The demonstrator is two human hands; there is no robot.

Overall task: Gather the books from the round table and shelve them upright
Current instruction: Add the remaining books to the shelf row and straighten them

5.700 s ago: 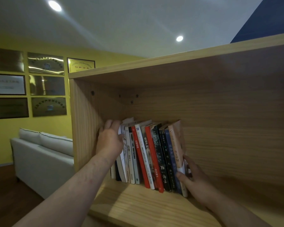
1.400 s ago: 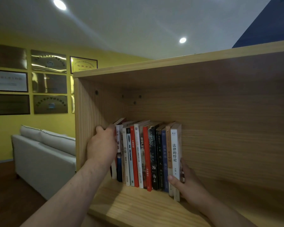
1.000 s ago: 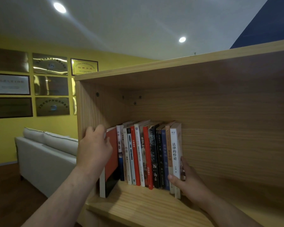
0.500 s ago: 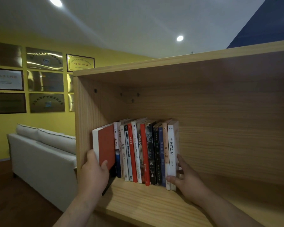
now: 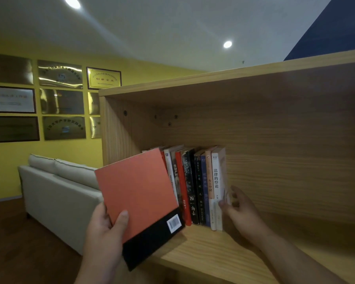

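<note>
My left hand (image 5: 105,228) grips an orange book with a black lower band and a barcode (image 5: 139,199), held out in front of the shelf, cover facing me and tilted. It hides the left end of the row of books (image 5: 195,187), which stands upright on the wooden shelf board (image 5: 223,253). At the right end of the row, a white book with black characters on its spine (image 5: 216,181) is steadied by my right hand (image 5: 240,212), thumb on the spine and fingers against its outer cover.
The bookcase's left side panel (image 5: 115,136) and top board (image 5: 234,78) frame the compartment; shelf space lies to the right of the row. A white sofa (image 5: 57,191) stands left of the bookcase under framed plaques (image 5: 59,99) on a yellow wall.
My left hand pulled the orange book from the left end of the row and drew it out toward me. My right hand stayed at the row's right end.
</note>
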